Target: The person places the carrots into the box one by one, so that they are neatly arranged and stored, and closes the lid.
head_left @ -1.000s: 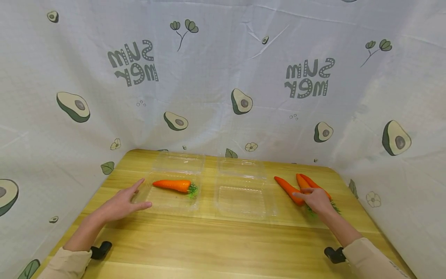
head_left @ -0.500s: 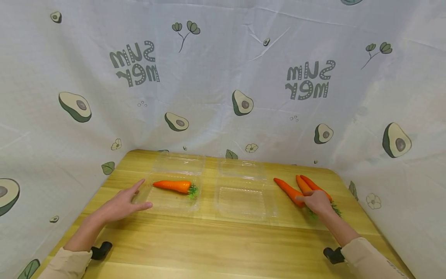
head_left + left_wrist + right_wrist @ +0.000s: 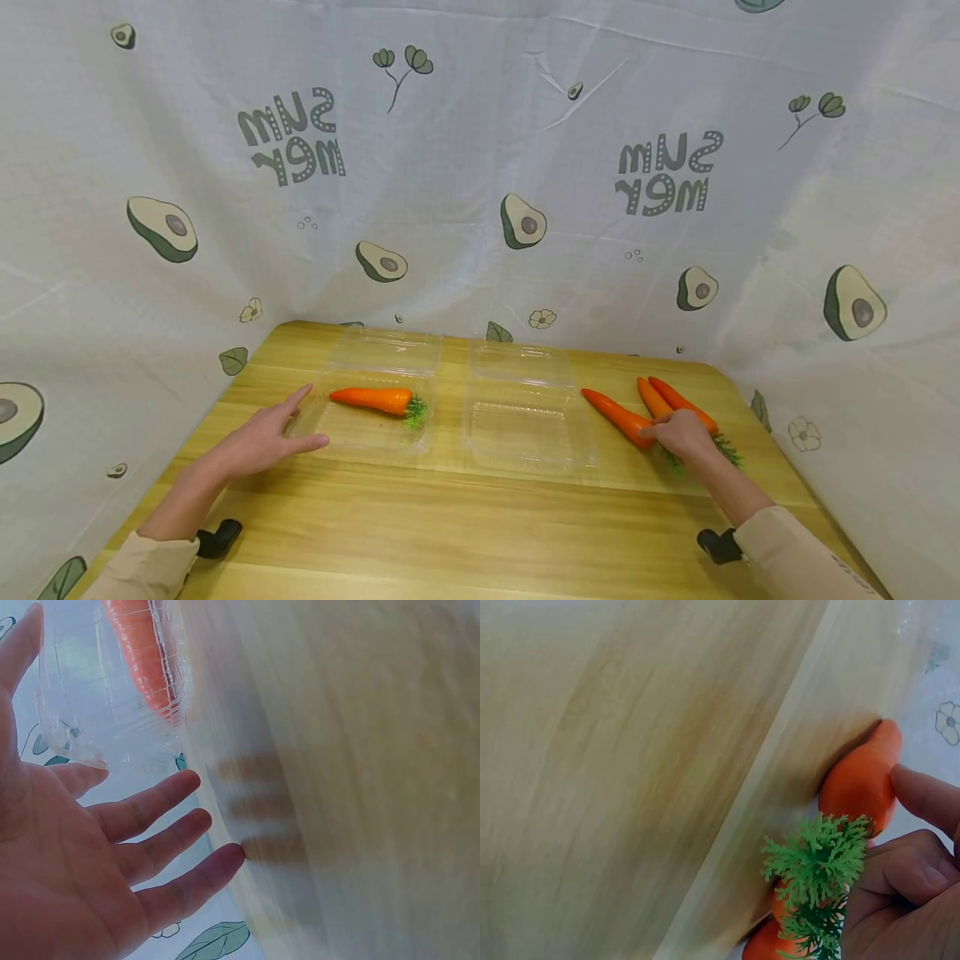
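Across the open clear plastic clamshell on the left [image 3: 375, 437] lies a carrot [image 3: 372, 399] with green leaves. My left hand [image 3: 258, 437] is beside that box, fingers and thumb spread. In the left wrist view the left palm [image 3: 67, 862] holds nothing. My right hand [image 3: 684, 436] is at the thick end of the nearest carrot [image 3: 617, 416] of the right-hand group. In the right wrist view one finger meets this carrot [image 3: 859, 784] on one side, and curled fingers press close below. A middle carrot [image 3: 654, 398] and a right carrot [image 3: 682, 403] lie partly behind the hand.
A second clear clamshell [image 3: 521, 429], lid folded back, stands between the left box and the carrots. A white curtain printed with avocados [image 3: 480, 167] surrounds the wooden table [image 3: 450, 533] at the back and sides. Green carrot leaves [image 3: 726, 452] stick out past the right hand.
The nearest carrot's tip has shifted left and towards me. The right carrot has slid slightly right. My right fingers have drawn in. The left hand stays put.
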{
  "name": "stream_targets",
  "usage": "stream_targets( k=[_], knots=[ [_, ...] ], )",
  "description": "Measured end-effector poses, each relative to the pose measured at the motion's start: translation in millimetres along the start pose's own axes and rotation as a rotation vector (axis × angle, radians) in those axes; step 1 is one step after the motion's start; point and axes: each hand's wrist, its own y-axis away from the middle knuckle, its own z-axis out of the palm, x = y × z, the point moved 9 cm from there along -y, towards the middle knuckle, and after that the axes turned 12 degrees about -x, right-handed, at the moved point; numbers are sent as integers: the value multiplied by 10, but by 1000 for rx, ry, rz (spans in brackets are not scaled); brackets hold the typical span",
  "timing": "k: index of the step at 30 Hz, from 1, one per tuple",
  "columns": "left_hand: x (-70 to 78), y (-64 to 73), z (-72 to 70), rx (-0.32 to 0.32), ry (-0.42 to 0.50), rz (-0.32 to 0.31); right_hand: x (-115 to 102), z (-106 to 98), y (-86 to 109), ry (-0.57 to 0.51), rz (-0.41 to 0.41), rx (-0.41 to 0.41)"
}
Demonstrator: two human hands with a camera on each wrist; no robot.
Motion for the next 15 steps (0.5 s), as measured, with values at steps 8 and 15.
stream_targets(
  k=[8,15],
  knots=[
    [-4,0,-5,1,-8,-7,112,55,-28,-65,28,-24],
    [16,6,14,-6,-10,-3,110,49,9,-60,34,-20]
  ],
)
